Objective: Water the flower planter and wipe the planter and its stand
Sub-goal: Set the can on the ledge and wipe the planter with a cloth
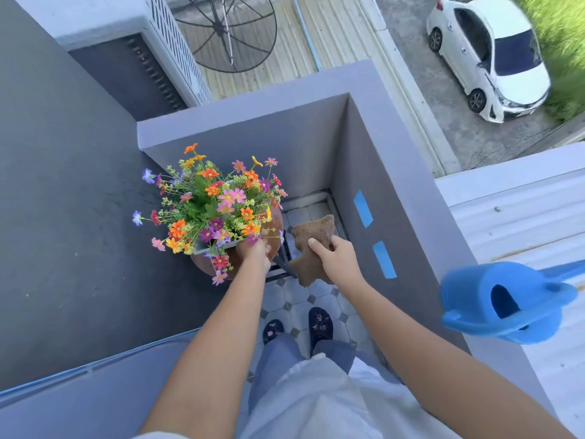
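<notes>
Head view: left hand (254,251) curled over the near rim of a pale rectangular planter (212,245) packed with small multicoloured flowers (212,204), on a round brown-topped stand (274,226). Right hand (335,259) gripping a fuzzy brown cloth (311,240) beside it. Glossy blue plastic watering can (503,307) on the grey wall ledge (443,223), well right.

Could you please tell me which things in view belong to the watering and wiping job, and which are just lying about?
Job: flower planter, its stand, brown cloth in the right hand, blue watering can, left hand on the planter.

Lying about: white car, satellite dish, blue tape strips.
</notes>
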